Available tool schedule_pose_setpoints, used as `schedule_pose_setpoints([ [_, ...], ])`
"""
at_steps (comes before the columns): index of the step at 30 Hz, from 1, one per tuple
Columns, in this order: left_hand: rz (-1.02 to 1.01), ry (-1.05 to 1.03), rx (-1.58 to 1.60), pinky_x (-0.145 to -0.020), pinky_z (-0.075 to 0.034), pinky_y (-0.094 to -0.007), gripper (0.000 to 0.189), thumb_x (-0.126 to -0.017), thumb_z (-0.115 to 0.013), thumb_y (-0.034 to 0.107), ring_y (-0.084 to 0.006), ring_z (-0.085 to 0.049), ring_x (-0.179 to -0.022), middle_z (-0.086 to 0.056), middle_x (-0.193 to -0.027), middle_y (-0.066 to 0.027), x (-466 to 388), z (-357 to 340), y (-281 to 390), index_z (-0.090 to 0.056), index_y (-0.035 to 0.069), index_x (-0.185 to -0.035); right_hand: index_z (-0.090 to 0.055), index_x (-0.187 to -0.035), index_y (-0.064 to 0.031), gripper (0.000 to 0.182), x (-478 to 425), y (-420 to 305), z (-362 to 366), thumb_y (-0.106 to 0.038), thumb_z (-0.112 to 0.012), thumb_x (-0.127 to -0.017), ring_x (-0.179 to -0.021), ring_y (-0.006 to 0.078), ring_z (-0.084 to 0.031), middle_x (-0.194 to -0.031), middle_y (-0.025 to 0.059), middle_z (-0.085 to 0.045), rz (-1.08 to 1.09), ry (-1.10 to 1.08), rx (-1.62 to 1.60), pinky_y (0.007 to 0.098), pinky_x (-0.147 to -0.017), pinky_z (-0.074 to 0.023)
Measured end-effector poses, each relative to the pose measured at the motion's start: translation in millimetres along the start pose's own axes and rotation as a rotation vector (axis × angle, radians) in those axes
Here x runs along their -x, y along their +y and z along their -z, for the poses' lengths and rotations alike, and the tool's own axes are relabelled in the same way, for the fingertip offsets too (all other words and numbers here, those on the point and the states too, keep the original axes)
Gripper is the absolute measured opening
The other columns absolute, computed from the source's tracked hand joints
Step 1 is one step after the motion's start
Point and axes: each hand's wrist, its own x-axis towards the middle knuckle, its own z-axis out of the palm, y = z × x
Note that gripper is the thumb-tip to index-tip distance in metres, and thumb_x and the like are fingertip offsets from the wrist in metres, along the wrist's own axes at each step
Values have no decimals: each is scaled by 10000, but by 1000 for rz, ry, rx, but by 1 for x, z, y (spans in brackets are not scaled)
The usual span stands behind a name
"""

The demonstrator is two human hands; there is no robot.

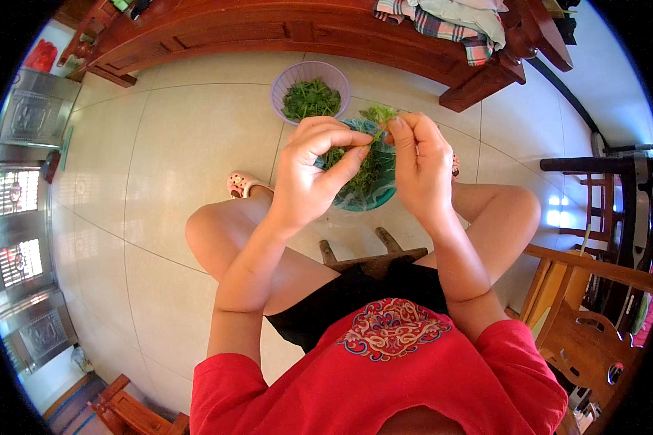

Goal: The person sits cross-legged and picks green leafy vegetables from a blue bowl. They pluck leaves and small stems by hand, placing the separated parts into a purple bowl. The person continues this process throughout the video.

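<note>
Between my hands is a small green leafy sprig (379, 115). My left hand (318, 168) pinches the lower end of its stem between thumb and forefinger. Higher up, near the leaves, my right hand (422, 157) grips the same sprig. Right below them stands a teal basin (383, 200) with clear plastic film at its rim, holding a heap of thin green stems and leaves (359, 174); my hands cover part of it. Just beyond, a lavender slotted plastic basket (278, 89) contains leafy greens (311, 99).
A carved reddish wooden bench (261, 32) spans the far side, with a plaid cloth (430, 27) on its right end. Under me is a small wooden stool (381, 260). To the right are wooden chairs (587, 337). A metal door (24, 217) lines the left side of the tiled floor (163, 163).
</note>
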Motion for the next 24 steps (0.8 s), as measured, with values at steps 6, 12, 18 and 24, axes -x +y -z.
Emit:
schedule_pose_setpoints([
  [6,30,-10,89,-751,-375,-290,105,-687,-615,40,-181,-495,-803,-575,-770,-42,2,2,-2,-607,34,-792,-554,-803,9,210,-5,7,9,-178,-471,-854,-601,41,-446,-665,8,-537,-318,4,-429,181,-545,-367],
  [12,288,-35,451,-752,-365,-228,135,-763,-568,54,-106,-476,-832,-556,-861,-39,1,6,4,-588,11,-889,-580,-885,21,165,1,30,16,-110,-520,-805,-661,62,-501,-733,39,-584,-322,-164,-366,186,-600,-399],
  [18,210,-15,425,-746,-363,-220,170,-780,-536,28,-99,-467,-836,-543,-857,-38,-1,0,-3,-579,6,-943,-585,-893,27,215,3,33,15,-163,-534,-805,-665,91,-537,-705,70,-597,-422,-195,-362,204,-614,-421],
  [24,-2,-78,181,-799,-352,-240,169,-771,-510,-22,-137,-475,-892,-535,-927,-82,0,-2,-13,-557,-31,-934,-586,-790,10,327,-10,10,19,-310,-521,-817,-551,95,-473,-653,60,-564,-931,-375,-818,209,-474,-358],
])
